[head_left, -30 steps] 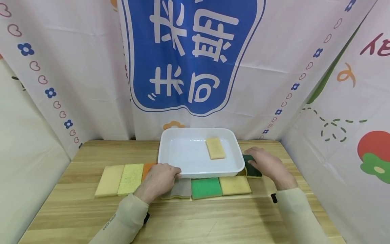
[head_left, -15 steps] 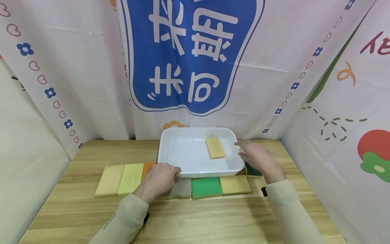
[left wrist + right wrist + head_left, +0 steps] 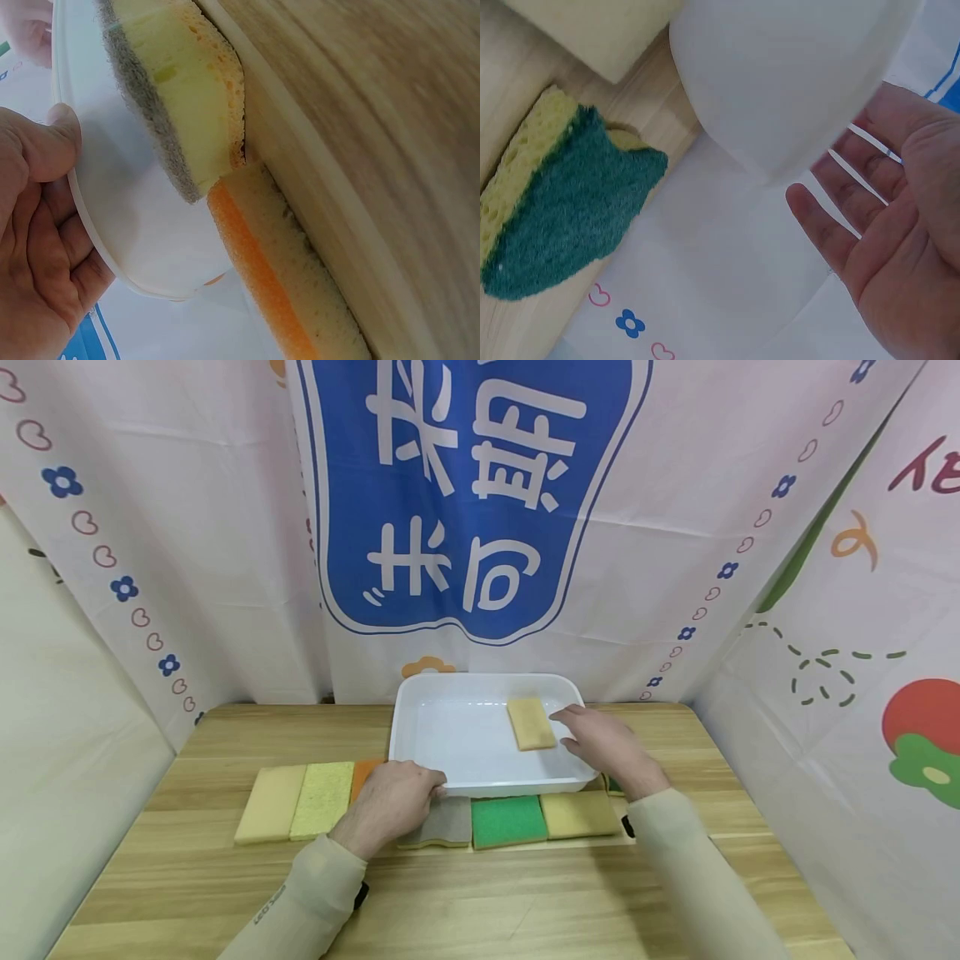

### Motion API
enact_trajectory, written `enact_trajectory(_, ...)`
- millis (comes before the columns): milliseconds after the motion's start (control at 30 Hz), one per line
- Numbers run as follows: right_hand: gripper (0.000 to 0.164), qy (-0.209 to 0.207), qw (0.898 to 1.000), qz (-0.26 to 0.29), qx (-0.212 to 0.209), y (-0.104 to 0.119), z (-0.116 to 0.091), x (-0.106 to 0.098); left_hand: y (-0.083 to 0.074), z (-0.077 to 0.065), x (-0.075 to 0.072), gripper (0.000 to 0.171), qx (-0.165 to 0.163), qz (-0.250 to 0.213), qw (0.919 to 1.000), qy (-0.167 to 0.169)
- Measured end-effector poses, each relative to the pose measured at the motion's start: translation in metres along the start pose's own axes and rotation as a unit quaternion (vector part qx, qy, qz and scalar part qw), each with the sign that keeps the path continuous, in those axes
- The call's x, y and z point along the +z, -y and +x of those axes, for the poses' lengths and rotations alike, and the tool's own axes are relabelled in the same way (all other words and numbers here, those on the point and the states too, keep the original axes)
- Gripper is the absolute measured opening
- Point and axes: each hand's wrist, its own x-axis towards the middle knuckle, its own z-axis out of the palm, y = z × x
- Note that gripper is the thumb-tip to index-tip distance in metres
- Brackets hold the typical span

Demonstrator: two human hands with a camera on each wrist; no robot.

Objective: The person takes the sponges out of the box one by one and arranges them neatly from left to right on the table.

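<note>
The left hand (image 3: 390,802) gripped the near rim of the white tray (image 3: 450,743), seemingly to steady it, while the right hand (image 3: 607,745), fingers straight and slightly spread, hovered over the tray's right side beside the tan sponge (image 3: 531,723) lying inside it.

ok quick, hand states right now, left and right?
Left hand: grips the near rim of the white tray, thumb on top.
Right hand: open, fingers straight, holding nothing, over the tray beside the tan sponge.
</note>
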Motion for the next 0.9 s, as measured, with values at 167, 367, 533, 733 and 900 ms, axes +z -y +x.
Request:
enact_trajectory(167, 0.048, 0.014, 1.0, 0.006, -0.007, 0.005, 0.008, 0.007, 0.0, 0.001, 0.001, 0.018, -0.004, -0.001, 1.0, 0.003)
enact_trajectory(367, 0.046, 0.024, 1.0, 0.01, -0.015, 0.012, 0.018, 0.016, 0.0, 0.001, 0.0, 0.018, -0.002, 0.001, 1.0, 0.002)
enact_trajectory(533, 0.049, 0.048, 0.998, 0.006, -0.027, 0.016, 0.026, 0.024, 0.0, 0.001, 0.0, 0.018, -0.001, 0.002, 1.0, 0.002)
enact_trajectory(733, 0.055, 0.062, 0.998, 0.006, -0.033, 0.021, 0.033, 0.027, -0.001, 0.0, -0.001, 0.018, 0.001, 0.002, 1.0, 0.0)
enact_trajectory(900, 0.063, 0.063, 0.998, 0.011, -0.028, 0.023, 0.039, 0.029, 0.0, -0.001, -0.001, 0.017, 0.003, 0.003, 1.0, -0.003)
